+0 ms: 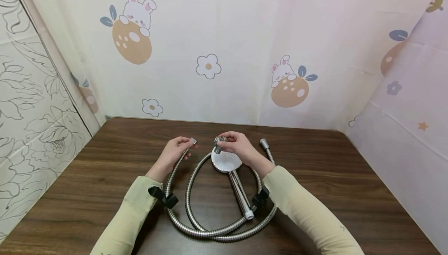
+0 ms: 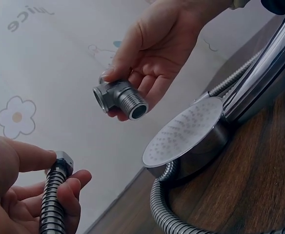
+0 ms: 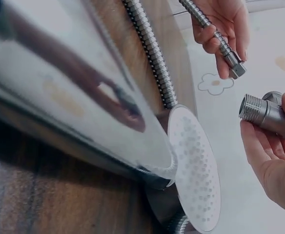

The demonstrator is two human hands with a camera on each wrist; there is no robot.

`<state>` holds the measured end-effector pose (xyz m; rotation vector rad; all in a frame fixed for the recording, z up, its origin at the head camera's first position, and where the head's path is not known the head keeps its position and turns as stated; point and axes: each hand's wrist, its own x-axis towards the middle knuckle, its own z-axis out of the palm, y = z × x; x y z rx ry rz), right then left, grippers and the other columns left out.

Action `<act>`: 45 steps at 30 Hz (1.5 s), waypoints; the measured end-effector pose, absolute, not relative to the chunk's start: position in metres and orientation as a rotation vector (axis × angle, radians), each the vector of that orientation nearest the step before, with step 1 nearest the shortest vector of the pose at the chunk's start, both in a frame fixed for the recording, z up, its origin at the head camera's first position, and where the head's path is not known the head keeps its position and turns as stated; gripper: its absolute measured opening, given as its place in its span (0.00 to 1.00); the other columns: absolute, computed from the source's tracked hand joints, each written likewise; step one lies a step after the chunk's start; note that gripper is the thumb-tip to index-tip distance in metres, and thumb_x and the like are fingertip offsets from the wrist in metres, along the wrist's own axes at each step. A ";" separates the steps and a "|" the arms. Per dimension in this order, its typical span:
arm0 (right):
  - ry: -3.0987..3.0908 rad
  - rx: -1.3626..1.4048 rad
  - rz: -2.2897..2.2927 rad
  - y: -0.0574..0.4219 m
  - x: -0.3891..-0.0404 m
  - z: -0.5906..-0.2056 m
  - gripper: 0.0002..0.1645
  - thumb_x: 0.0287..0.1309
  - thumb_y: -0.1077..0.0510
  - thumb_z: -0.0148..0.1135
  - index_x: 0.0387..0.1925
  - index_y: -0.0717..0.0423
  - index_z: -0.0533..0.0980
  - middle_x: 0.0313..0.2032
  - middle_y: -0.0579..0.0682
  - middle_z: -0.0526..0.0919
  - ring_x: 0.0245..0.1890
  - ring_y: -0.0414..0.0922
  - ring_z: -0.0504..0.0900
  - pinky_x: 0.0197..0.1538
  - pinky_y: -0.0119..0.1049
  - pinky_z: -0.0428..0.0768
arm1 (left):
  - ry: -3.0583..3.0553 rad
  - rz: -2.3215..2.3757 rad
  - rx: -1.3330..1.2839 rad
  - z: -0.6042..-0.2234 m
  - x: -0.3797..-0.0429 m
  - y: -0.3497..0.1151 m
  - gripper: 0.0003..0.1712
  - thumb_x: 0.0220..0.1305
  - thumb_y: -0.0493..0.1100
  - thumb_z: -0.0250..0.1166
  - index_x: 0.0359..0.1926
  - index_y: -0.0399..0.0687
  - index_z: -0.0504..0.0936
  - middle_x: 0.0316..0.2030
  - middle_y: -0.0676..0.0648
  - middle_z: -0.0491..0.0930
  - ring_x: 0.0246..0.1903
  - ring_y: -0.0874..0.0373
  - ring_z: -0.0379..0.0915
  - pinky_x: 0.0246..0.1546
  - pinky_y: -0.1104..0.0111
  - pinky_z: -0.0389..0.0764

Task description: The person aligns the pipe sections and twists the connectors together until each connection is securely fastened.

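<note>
My left hand [image 1: 170, 154] pinches the nut end [image 2: 64, 163] of a ribbed metal shower hose [image 1: 169, 181], held up off the table. A threaded metal pipe fitting [image 2: 117, 97] with more than one opening is held between the thumb and fingers of my right hand [image 1: 239, 146]. The fitting's male thread [image 3: 252, 108] points toward the hose nut, and a gap shows between the two. Under the right hand lies a chrome handheld shower head [image 1: 227, 162], its white spray face turned up and its handle [image 1: 239, 192] pointing toward me.
The hose loops around the shower head on the dark wooden table [image 1: 332, 177]. Its other end, a conical connector [image 1: 264, 143], lies to the right of the right hand. A printed curtain [image 1: 210, 91] hangs behind the table, and a floral panel [image 1: 38, 123] stands at the left.
</note>
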<state>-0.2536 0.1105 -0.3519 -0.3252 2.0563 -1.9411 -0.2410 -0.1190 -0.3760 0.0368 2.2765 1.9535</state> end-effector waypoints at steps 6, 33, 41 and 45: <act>2.048 -0.293 -1.977 0.108 -0.257 -0.349 0.19 0.56 0.67 0.58 0.49 0.69 0.70 0.37 0.51 0.77 0.37 0.39 0.80 0.47 0.37 0.78 | 2.285 1.953 0.027 -0.372 -0.238 -0.118 0.18 0.64 0.46 0.56 0.49 0.38 0.72 0.43 0.39 0.81 0.28 0.50 0.73 0.27 0.70 0.74; 2.052 -0.244 -2.037 0.104 -0.258 -0.347 0.22 0.57 0.67 0.57 0.54 0.70 0.68 0.38 0.52 0.76 0.36 0.38 0.80 0.47 0.35 0.78 | 2.192 1.985 0.124 -0.372 -0.236 -0.109 0.20 0.64 0.47 0.56 0.50 0.37 0.74 0.48 0.34 0.77 0.22 0.59 0.71 0.23 0.74 0.73; 2.053 -0.211 -2.054 0.101 -0.262 -0.349 0.19 0.56 0.66 0.58 0.49 0.72 0.70 0.39 0.53 0.77 0.37 0.39 0.81 0.48 0.36 0.77 | 2.159 2.019 0.135 -0.371 -0.236 -0.106 0.20 0.64 0.45 0.56 0.51 0.34 0.72 0.47 0.33 0.77 0.27 0.57 0.76 0.30 0.71 0.78; 2.040 -0.188 -2.086 0.101 -0.265 -0.348 0.20 0.56 0.65 0.59 0.50 0.69 0.71 0.39 0.53 0.77 0.37 0.40 0.81 0.48 0.36 0.77 | 2.137 2.034 0.172 -0.370 -0.237 -0.106 0.22 0.65 0.44 0.55 0.53 0.31 0.70 0.48 0.30 0.75 0.30 0.58 0.79 0.36 0.67 0.79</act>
